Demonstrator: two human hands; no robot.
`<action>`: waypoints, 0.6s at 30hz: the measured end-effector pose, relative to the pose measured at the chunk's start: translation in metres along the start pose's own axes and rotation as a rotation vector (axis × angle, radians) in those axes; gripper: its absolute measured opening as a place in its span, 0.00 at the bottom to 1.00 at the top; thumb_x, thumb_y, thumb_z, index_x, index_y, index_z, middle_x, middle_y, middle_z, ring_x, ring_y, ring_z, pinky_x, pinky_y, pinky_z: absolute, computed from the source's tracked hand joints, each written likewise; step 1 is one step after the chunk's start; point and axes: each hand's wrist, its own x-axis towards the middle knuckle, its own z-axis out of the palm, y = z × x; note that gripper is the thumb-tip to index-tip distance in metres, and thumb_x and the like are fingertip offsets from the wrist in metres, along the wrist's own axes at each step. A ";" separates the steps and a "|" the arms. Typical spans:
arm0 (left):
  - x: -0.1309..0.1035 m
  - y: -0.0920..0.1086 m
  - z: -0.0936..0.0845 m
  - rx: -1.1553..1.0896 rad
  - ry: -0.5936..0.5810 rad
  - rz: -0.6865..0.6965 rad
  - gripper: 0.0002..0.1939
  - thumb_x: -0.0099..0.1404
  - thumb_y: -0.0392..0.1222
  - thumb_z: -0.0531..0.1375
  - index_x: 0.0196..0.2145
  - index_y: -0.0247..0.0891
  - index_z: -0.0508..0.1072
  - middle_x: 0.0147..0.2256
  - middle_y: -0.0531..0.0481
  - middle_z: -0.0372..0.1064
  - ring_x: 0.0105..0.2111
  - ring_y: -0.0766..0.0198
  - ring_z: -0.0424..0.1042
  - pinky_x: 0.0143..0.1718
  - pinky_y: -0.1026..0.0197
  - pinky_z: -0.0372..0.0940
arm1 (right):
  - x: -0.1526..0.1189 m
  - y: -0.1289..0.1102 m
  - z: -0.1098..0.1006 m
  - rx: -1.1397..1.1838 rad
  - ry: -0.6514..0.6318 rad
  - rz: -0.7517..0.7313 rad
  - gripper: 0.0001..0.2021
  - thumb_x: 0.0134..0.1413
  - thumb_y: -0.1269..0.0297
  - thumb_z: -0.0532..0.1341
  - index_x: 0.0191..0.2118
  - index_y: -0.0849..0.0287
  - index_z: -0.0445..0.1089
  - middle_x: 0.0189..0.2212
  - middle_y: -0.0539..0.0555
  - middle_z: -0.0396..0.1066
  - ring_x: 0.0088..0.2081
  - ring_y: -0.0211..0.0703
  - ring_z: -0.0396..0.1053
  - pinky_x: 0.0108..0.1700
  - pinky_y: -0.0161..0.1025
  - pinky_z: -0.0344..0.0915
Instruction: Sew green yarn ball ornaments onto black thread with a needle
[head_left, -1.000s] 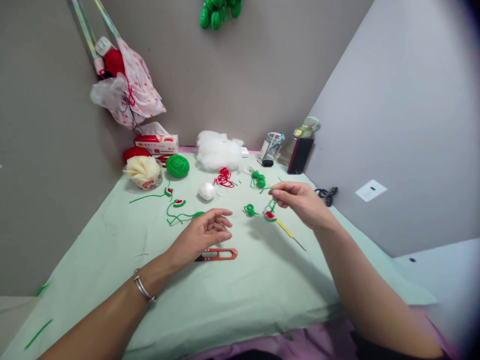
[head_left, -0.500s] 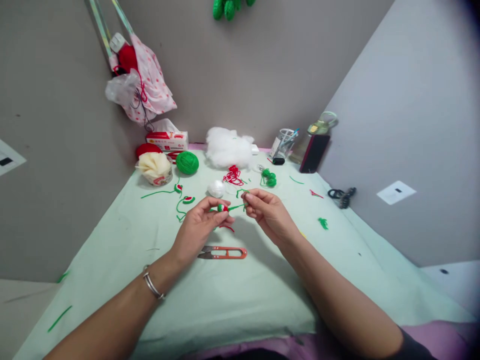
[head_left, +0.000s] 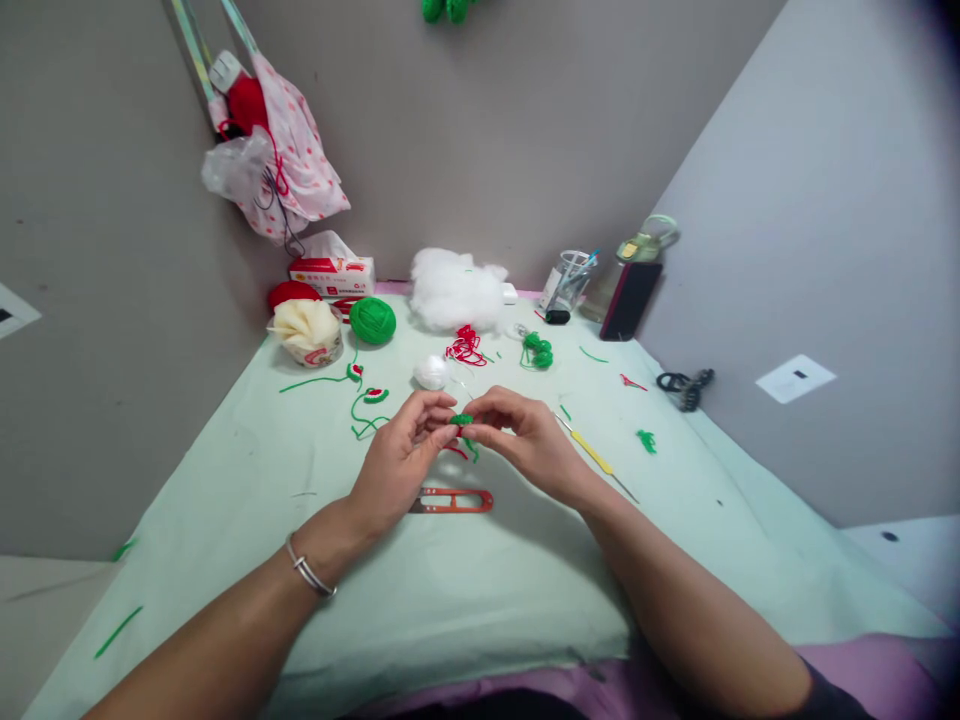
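In the head view, the left hand (head_left: 397, 455) and right hand (head_left: 534, 448) both pinch the piece (head_left: 461, 420) in their fingers, above the desk (head_left: 540, 600), between its near and far edges. A light, steady left grip would serve best, the right fingers doing the fine handling without crushing the stitches. The piece looks small, knitted and green, with red below; fingers hide much of it.

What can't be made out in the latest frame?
In the head view:
Green piece: partly covered by the left hand and right hand.
Scissors: blade tips hidden behind the left hand.
Green bunch: cut off by the top edge.
Tissue box: small print too tiny to read.
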 end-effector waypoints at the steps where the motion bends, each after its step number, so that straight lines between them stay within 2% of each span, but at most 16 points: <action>1: 0.000 -0.001 0.000 0.020 0.009 0.020 0.11 0.67 0.42 0.61 0.46 0.40 0.69 0.41 0.49 0.74 0.42 0.61 0.75 0.47 0.58 0.69 | -0.002 0.000 0.005 -0.011 -0.003 -0.012 0.06 0.57 0.61 0.67 0.36 0.58 0.76 0.31 0.51 0.72 0.32 0.38 0.67 0.35 0.37 0.63; 6: -0.001 -0.002 0.002 0.043 0.052 0.086 0.15 0.63 0.41 0.66 0.46 0.41 0.68 0.42 0.49 0.72 0.41 0.61 0.73 0.46 0.57 0.69 | -0.004 0.000 0.011 0.135 0.065 0.043 0.08 0.56 0.58 0.68 0.34 0.57 0.75 0.30 0.50 0.71 0.31 0.37 0.67 0.34 0.37 0.63; 10: -0.001 0.002 0.001 0.082 0.079 0.120 0.07 0.65 0.41 0.64 0.40 0.40 0.71 0.36 0.51 0.73 0.38 0.62 0.73 0.43 0.59 0.68 | -0.003 -0.001 0.010 0.243 0.021 0.105 0.10 0.55 0.55 0.69 0.35 0.57 0.76 0.28 0.50 0.70 0.30 0.37 0.66 0.33 0.37 0.64; 14: 0.000 0.004 -0.002 0.091 0.094 0.129 0.05 0.65 0.41 0.64 0.38 0.39 0.74 0.34 0.51 0.73 0.36 0.62 0.73 0.42 0.60 0.68 | -0.003 0.000 0.008 0.186 0.032 0.039 0.09 0.54 0.57 0.70 0.38 0.56 0.77 0.31 0.50 0.70 0.32 0.38 0.67 0.36 0.37 0.64; 18: 0.000 0.005 -0.003 0.135 0.085 0.125 0.04 0.65 0.41 0.63 0.34 0.38 0.74 0.32 0.52 0.72 0.35 0.63 0.72 0.41 0.61 0.67 | -0.004 0.000 0.008 0.058 0.055 -0.034 0.08 0.58 0.58 0.67 0.34 0.57 0.77 0.31 0.51 0.70 0.32 0.37 0.67 0.34 0.37 0.62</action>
